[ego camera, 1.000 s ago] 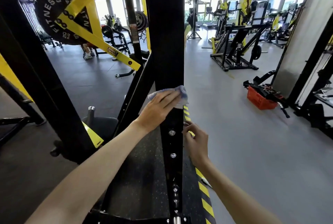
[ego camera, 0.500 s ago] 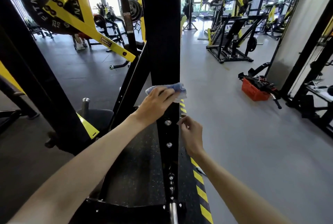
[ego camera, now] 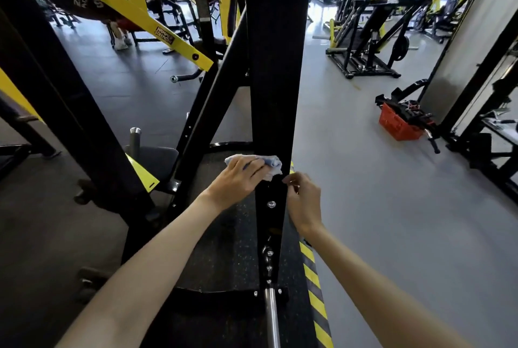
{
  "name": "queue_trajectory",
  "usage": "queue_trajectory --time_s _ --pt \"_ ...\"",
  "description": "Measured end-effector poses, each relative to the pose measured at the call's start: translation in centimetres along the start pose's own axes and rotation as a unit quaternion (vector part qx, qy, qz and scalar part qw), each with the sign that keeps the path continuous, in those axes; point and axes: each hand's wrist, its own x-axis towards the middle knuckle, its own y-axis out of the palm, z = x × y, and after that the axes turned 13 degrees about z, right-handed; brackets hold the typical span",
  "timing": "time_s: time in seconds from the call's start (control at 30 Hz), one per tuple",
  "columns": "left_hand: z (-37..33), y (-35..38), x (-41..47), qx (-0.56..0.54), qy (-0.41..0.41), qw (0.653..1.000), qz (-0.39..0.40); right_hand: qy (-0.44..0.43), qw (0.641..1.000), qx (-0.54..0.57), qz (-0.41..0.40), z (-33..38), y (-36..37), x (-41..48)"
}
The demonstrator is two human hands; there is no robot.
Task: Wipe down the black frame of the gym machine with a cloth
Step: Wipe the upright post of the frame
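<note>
Head view: the left hand [ego camera: 238,179] is gripping a bunched pale blue cloth [ego camera: 270,164] and pressing it against the front face of the black upright post [ego camera: 276,67], just above a silver bolt [ego camera: 271,204]. The right hand [ego camera: 304,202] is sitting at the post's right edge, just below the cloth, fingers curled. Whether it is gripping the edge cannot be told. A red basket [ego camera: 398,127] is lying well right of the post.

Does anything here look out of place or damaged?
Nothing on the black frame looks damaged. Only a red basket on the grey floor at right stands out: black gear is piled over its rim.
</note>
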Motion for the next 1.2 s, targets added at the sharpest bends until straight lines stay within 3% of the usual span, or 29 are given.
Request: queue_trajectory --time_s 0.13,0.27,0.37,0.43,0.5,0.57,0.63,0.67,0.73,0.77,0.87,0.9,1.07,1.2 --pt "-1.9 0.9 -0.9 -0.08 -0.092 0.992 -0.006 0.018 0.999 -0.019 0.024 0.1 1.0 -0.9" --pt "-2.7 0.9 -0.9 -0.163 -0.127 0.978 -0.019 0.034 0.998 -0.027 0.034 0.5 1.4 -1.6" --pt "-3.2 0.9 -1.4 -0.165 -0.155 0.974 -0.029 0.052 0.998 -0.026 0.03 0.6 1.9 -2.1" --pt "-4.3 1.2 -2.3 -0.129 -0.142 0.981 0.011 0.059 0.998 -0.022 0.029 0.4 2.3 -2.5" --pt "-5.8 1.2 -3.1 -0.055 -0.088 0.988 0.112 0.069 0.997 -0.016 0.025 -0.1 2.6 -2.8" --pt "-7.2 1.5 -3.2 -0.075 -0.076 0.981 0.161 0.094 0.995 -0.012 0.025 -0.4 3.0 -3.2" --pt "-7.9 1.7 -2.5 -0.156 -0.098 0.951 0.249 0.13 0.991 -0.012 0.029 -0.7 3.4 -3.6" --pt "-8.1 1.7 -2.1 -0.244 -0.125 0.915 0.297 0.149 0.988 -0.014 0.031 -0.9 3.5 -3.9" --pt "-7.8 0.8 -1.8 -0.424 -0.22 0.797 0.37 0.178 0.983 -0.018 0.037 -1.5 3.5 -4.2" --pt "-7.3 0.2 -1.7 -0.514 -0.27 0.723 0.376 0.186 0.982 -0.008 0.043 -1.8 3.4 -4.4" --pt "-5.8 -1.3 -1.8 -0.766 -0.35 0.426 0.329 0.216 0.962 0.131 0.104 -1.3 3.2 -4.5" --pt "-5.0 -1.8 -2.1 -0.803 -0.352 0.365 0.314 0.226 0.948 0.189 0.119 -1.0 3.2 -4.4" --pt "-2.5 -4.2 -2.8 -0.876 -0.352 0.232 0.235 0.23 0.914 0.283 0.176 0.0 2.5 -3.4" --pt "-2.9 -4.1 -3.7 -0.916 -0.38 0.127 -0.001 0.216 0.9 0.368 0.092 0.8 2.1 -2.8"
